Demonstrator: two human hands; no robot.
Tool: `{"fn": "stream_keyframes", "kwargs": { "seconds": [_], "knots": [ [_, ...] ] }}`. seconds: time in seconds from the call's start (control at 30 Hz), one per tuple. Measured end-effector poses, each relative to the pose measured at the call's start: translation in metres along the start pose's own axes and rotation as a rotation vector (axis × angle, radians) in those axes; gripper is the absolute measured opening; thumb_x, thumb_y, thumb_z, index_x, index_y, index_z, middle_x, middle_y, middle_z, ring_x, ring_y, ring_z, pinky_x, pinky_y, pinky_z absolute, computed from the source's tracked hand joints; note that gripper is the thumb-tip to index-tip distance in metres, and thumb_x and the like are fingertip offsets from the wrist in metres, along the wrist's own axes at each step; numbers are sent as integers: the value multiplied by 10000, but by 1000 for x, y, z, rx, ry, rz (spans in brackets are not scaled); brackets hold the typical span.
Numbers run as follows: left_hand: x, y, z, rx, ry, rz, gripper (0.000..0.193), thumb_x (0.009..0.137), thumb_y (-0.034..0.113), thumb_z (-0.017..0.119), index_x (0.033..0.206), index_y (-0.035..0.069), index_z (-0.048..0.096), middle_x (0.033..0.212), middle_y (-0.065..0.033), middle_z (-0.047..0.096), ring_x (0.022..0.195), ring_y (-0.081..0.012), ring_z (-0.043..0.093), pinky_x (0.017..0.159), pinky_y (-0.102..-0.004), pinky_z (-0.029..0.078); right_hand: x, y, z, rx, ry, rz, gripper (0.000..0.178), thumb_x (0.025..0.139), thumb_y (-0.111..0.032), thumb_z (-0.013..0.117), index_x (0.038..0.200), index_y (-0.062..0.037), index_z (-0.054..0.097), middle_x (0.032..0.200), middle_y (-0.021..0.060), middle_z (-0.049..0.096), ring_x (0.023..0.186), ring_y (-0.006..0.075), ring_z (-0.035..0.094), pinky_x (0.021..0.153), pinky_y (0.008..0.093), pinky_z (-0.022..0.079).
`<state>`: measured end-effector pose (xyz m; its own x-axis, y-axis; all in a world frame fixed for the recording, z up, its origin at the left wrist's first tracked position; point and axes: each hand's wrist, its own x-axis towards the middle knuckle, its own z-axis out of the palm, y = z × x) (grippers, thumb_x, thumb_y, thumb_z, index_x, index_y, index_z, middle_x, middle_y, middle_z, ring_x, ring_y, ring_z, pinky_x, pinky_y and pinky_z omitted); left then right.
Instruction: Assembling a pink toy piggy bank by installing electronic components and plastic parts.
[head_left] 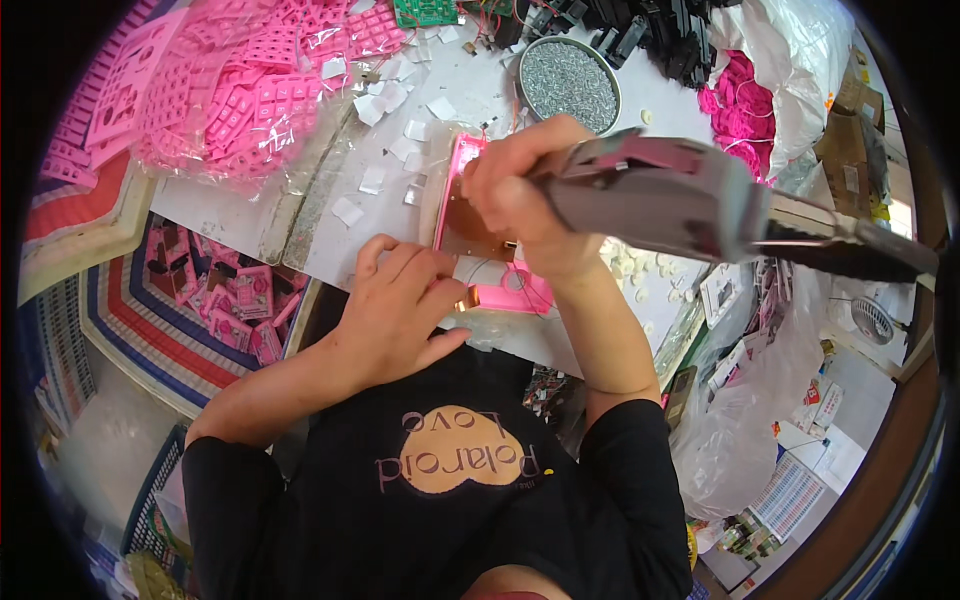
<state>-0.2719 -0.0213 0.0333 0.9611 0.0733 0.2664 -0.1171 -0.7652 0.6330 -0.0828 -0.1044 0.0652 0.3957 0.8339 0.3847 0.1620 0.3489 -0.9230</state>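
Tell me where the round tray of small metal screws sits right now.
In the head view the round tray of screws sits at the table's far edge, just beyond the right hand and the pink case.

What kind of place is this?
Probably a small assembly workshop: bags of pink keypads, a round tin of screws, and a powered screwdriver in the right hand over a pink casing.

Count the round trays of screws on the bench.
1. The round tray of screws sits at the far side of the bench, beyond the right hand. Others may be hidden under the clutter.
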Motion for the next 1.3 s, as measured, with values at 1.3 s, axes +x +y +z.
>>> {"fn": "stream_keyframes", "kwargs": {
  "seconds": [1.3],
  "knots": [
    [8,12,-19,-411,-155,-598,93,850,80,693,878,-2,659,643,-91,563,526,-140,506,511,-282,402,-99,2,-12,-846,-81,-37,194,677,-106,725,853,-123,645,832,21,540,784,227,554,597,326,496]
  ]
}}
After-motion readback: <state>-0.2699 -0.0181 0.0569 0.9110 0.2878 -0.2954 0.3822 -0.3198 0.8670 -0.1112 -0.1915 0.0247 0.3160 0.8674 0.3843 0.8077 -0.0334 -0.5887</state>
